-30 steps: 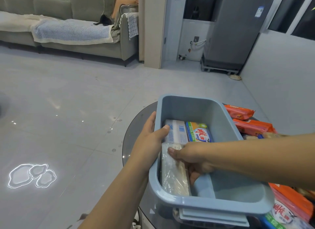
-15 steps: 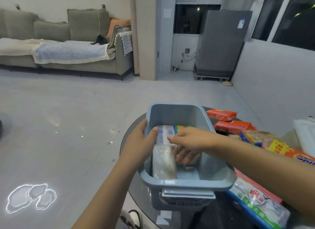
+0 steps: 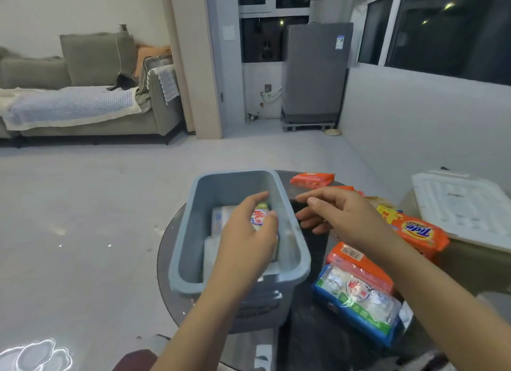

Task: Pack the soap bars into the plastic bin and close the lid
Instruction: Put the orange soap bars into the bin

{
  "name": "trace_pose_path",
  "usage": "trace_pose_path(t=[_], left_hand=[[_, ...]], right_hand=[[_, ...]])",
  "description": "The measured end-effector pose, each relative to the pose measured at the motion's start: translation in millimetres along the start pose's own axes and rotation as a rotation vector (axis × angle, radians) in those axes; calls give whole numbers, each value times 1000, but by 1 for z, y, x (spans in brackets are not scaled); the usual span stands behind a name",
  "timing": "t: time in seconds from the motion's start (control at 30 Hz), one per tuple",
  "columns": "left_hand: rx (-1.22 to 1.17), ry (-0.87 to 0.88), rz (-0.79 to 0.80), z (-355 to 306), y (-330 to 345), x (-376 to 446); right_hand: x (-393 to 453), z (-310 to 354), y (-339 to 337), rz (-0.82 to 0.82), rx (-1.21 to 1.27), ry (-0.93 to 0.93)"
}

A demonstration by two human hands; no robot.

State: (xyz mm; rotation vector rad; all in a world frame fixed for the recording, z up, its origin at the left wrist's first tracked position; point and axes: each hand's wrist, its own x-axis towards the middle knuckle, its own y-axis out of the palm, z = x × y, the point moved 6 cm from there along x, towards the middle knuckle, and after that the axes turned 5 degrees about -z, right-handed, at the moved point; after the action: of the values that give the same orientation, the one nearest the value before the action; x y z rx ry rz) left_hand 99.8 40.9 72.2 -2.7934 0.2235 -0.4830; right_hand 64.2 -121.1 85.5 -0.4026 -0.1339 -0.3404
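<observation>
A blue-grey plastic bin (image 3: 190,232) stands open on a round dark glass table (image 3: 307,345). My left hand (image 3: 246,240) reaches inside it, its fingers and thumb curled round a soap bar with a red and green label (image 3: 258,218). A white-wrapped bar (image 3: 219,218) and a clear-wrapped one (image 3: 210,250) lie under that hand. My right hand (image 3: 340,218) hovers just outside the bin's right wall, fingers spread, holding nothing. The white lid (image 3: 464,207) lies apart at the far right.
Loose soap packs lie on the table right of the bin: an orange pack (image 3: 312,180) at the back, an orange Tide pack (image 3: 417,232), another orange pack (image 3: 359,265) and a blue-green pack (image 3: 359,301) near me. Beyond are tiled floor and a sofa (image 3: 83,108).
My left hand left the bin's rim and went inside onto the labelled bar. My right hand came out of the bin and moved right. The camera tilted up.
</observation>
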Motion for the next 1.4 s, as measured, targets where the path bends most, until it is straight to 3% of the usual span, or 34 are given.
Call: trace_pose_path(t=[0.33,0.6,1.03,1.2,1.4], left_hand=[[-173,65,118,-34,98,-10],[-208,-101,126,-11,173,14],[-146,-542,-148,67,252,114],[-72,-762,-139,100,257,131],[-22,-697,-106,125,261,147]], right_hand=[[-1,-67,-72,-179,4,67],[28,-111,-123,-321,-273,135],[137,-154,-124,-197,-385,82],[180,-163,-123,-173,-433,92],[240,-184,-100,-27,-553,229]])
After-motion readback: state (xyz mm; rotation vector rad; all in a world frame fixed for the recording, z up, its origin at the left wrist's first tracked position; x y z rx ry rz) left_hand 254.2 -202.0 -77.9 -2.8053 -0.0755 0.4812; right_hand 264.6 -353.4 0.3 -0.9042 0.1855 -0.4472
